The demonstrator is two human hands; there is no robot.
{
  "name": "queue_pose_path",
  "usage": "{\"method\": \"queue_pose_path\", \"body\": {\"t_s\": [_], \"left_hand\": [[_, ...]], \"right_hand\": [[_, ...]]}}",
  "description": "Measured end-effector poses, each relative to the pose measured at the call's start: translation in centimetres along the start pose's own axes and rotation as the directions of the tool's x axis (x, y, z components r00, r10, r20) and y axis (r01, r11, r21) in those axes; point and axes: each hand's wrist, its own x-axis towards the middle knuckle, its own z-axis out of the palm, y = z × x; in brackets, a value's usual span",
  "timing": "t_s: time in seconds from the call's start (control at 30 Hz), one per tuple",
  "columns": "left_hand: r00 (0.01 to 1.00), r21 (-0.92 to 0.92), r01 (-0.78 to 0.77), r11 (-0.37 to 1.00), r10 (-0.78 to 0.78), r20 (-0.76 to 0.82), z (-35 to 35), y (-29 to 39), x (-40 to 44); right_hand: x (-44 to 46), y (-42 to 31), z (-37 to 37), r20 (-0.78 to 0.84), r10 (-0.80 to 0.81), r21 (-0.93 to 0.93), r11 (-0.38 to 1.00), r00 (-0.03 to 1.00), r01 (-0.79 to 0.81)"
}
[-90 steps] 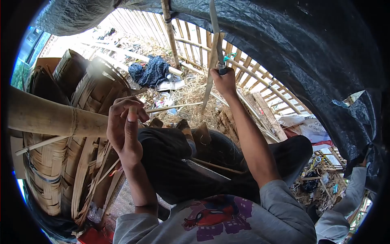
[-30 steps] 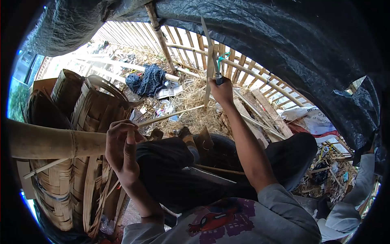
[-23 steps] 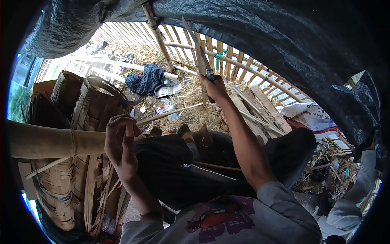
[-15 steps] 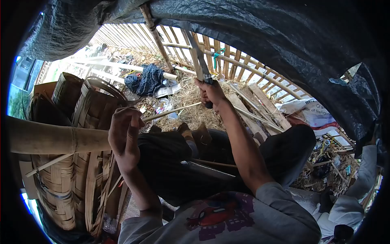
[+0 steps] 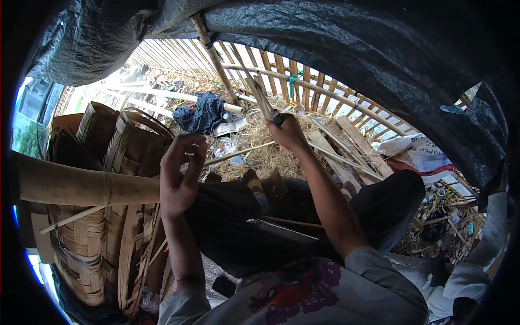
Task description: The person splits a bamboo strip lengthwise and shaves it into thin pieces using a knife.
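Note:
My right hand (image 5: pixel 285 132), beyond my knees, is closed round the black handle of a long knife (image 5: pixel 277 118). Its blade points up and away, beside a flat pale bamboo piece (image 5: pixel 259 97); whether they touch is unclear. My left hand (image 5: pixel 181 176) is raised at the end of the thick bamboo pole (image 5: pixel 130 188), fingers loosely curled, with a gap between them and the thumb. I make out nothing in it. Just right of that hand, a thin bamboo strip (image 5: pixel 238 153) emerges and slants towards the straw; its near end is hidden.
Woven bamboo baskets (image 5: pixel 81 254) stand at the left. Straw, a dark cloth (image 5: pixel 203 112) and planks (image 5: pixel 362 142) lie before a slatted fence (image 5: pixel 319 92). Black sheeting (image 5: pixel 368 49) hangs overhead. At the lower right is another person's grey sleeve (image 5: pixel 490 230). My crossed legs are below my hands.
My left hand has risen and its fingers have loosened. My right hand has brought the knife lower and nearer, its blade swinging left, with the bamboo piece tilting left too. The view has shifted slightly.

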Motion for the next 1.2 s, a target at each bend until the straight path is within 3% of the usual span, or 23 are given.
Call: {"method": "queue_pose_path", "body": {"t_s": [0.07,0.13,0.2,0.27,0.3,0.47,0.53,0.6,0.7,0.77,0.87,1.03,1.1,1.13,1.2], "left_hand": [[0.987,0.179,0.037,0.983,-0.064,0.146,1.0,1.2,3.2],[0.968,0.325,-0.169,0.931,0.094,0.234,2.4,-1.6,6.0],[0.955,0.496,-0.275,0.823,0.175,0.238,4.3,-4.1,7.6],[0.952,0.493,-0.187,0.849,0.032,0.305,6.0,-4.3,7.7],[0.946,0.527,-0.268,0.807,0.116,0.304,6.6,-4.2,7.8],[0.932,0.5,-0.243,0.831,0.057,0.357,7.6,-4.4,8.7],[0.904,0.334,-0.314,0.889,0.172,0.392,7.8,-5.1,9.0],[0.91,0.368,-0.318,0.874,0.172,0.377,8.2,-5.0,9.0],[0.922,0.401,-0.287,0.87,0.137,0.363,8.9,-3.8,9.3],[0.935,0.403,-0.232,0.885,0.089,0.342,9.5,-3.6,9.6],[0.947,0.428,-0.189,0.884,0.049,0.317,10.6,-3.6,9.9],[0.947,0.452,-0.189,0.872,0.041,0.317,11.5,-3.2,10.4],[0.949,0.438,-0.205,0.875,0.068,0.308,12.0,-2.6,10.4],[0.947,0.434,-0.21,0.876,0.072,0.313,12.3,-2.7,10.6],[0.942,0.449,-0.261,0.855,0.124,0.312,12.7,-3.0,10.7]], "right_hand": [[-0.4,0.8,-0.1,0.074,-0.058,-0.04,0.997,0.996,0.061],[-1.5,0.4,-0.2,0.078,-0.053,-0.05,0.997,0.996,0.057],[-2.1,0.3,-0.7,0.12,-0.059,-0.053,0.996,0.991,0.066],[-2.5,0.5,-1.2,0.119,-0.052,-0.093,0.994,0.991,0.064],[-3.0,0.1,-1.8,0.145,-0.048,-0.114,0.991,0.988,0.065],[-4.3,0.4,-3.3,0.171,-0.053,-0.134,0.988,0.984,0.076],[-4.6,0.8,-3.7,0.194,-0.038,-0.121,0.991,0.98,0.062],[-5.0,0.5,-3.9,0.218,-0.025,-0.108,0.993,0.976,0.05],[-6.7,-1.3,-3.5,0.111,-0.002,-0.107,0.994,0.994,0.014],[-8.0,-3.3,-2.8,0.078,0.134,-0.056,0.99,0.988,-0.13],[-8.4,-2.5,-1.0,0.021,0.106,0.055,0.993,0.994,-0.107],[-8.7,-2.3,0.2,-0.123,0.107,-0.05,0.992,0.987,-0.114],[-9.2,-2.7,0.1,-0.222,-0.043,-0.034,0.999,0.974,0.036],[-9.5,-3.2,-0.1,-0.229,-0.041,-0.034,0.999,0.973,0.034],[-10.3,-4.0,-0.3,-0.136,0.077,0.29,0.956,0.988,-0.035]]}}
